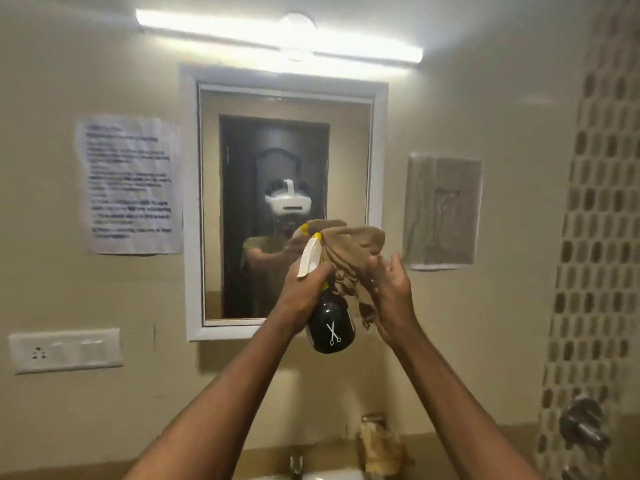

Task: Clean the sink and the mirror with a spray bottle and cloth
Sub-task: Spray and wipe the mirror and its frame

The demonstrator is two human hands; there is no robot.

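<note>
The spray bottle [330, 327] is held up in front of the lower right corner of the mirror [284, 202], its black round body (marked with a small white scissors sign) hanging below the left hand [304, 289], its white and yellow trigger head rising above it. The left hand's fingers are curled round the neck of the bottle. A brown cloth [349, 251] is bunched over the top of the trigger head and trails down between the two hands. The right hand [391, 289] stands just beside the bottle with its fingers nearly straight and spread, palm turned toward the cloth and touching its hanging folds; whether it pinches the cloth I cannot tell.

The mirror has a white frame and hangs on a cream wall, under a lit tube light [277, 34]. It reflects a person wearing a white headset. A printed paper notice [130, 185] is stuck to the wall left of the mirror, and a worn sheet in plastic [441, 213] hangs to its right. A white switch plate [65, 349] sits lower left. At the bottom edge, a tap [296, 465] and the white rim of the sink [332, 475] show.
</note>
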